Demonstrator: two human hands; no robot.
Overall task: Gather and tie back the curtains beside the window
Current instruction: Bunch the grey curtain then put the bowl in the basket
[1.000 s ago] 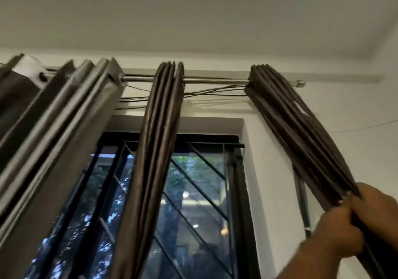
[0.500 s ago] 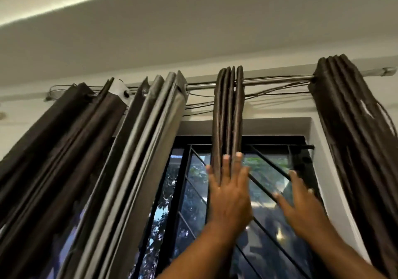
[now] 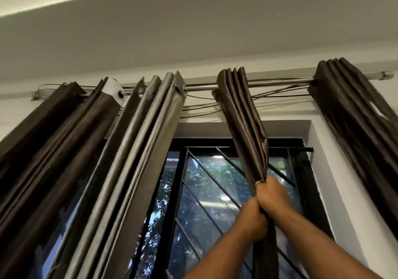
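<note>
A narrow brown curtain panel (image 3: 243, 117) hangs from the metal rod (image 3: 200, 87) in front of the window (image 3: 206, 192). Both hands grip it, bunched, about halfway down the view. My right hand (image 3: 273, 194) holds the fabric above, and my left hand (image 3: 254, 218) holds it just below, the two touching. The panel slants to the right from the rod down to my hands. A wide bundle of brown and grey curtains (image 3: 107, 160) hangs at the left. Another gathered brown curtain (image 3: 361, 132) hangs at the right end of the rod.
Black window bars (image 3: 206, 194) cross the glass behind the curtain. Thin wires (image 3: 269, 94) run along the wall behind the rod. White wall (image 3: 344, 214) lies between the window frame and the right curtain. The ceiling fills the top of the view.
My hands let go of the right curtain, reached open towards the middle panel, and now both grip it and pull it rightwards. The camera has turned left.
</note>
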